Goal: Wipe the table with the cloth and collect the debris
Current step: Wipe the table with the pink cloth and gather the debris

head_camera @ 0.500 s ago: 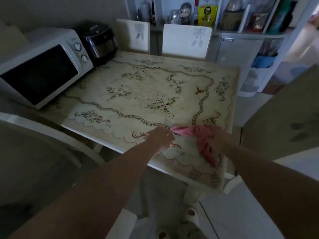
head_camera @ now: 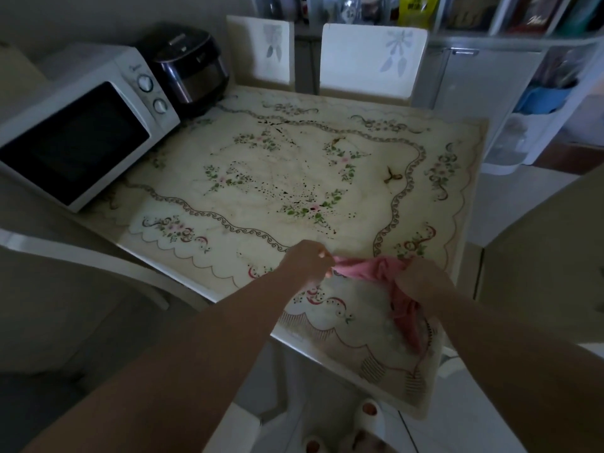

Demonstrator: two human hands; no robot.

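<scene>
At the near right corner of the glossy, floral-printed cream table (head_camera: 457, 204), the left hand (head_camera: 307, 263) pinched one end of the crumpled soft pink cloth (head_camera: 362, 266) and the right hand (head_camera: 421, 282) gripped its bunched middle, fine black debris specks (head_camera: 294, 191) dotting the centre; the yellow shelf packet's (head_camera: 415, 9) print was unreadable.

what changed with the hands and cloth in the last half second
Almost nothing: the left hand still pinches one end of the pink cloth, the right hand grips the other, at the near edge of the table. Nothing let go. The dark debris stays scattered mid-table.
</scene>
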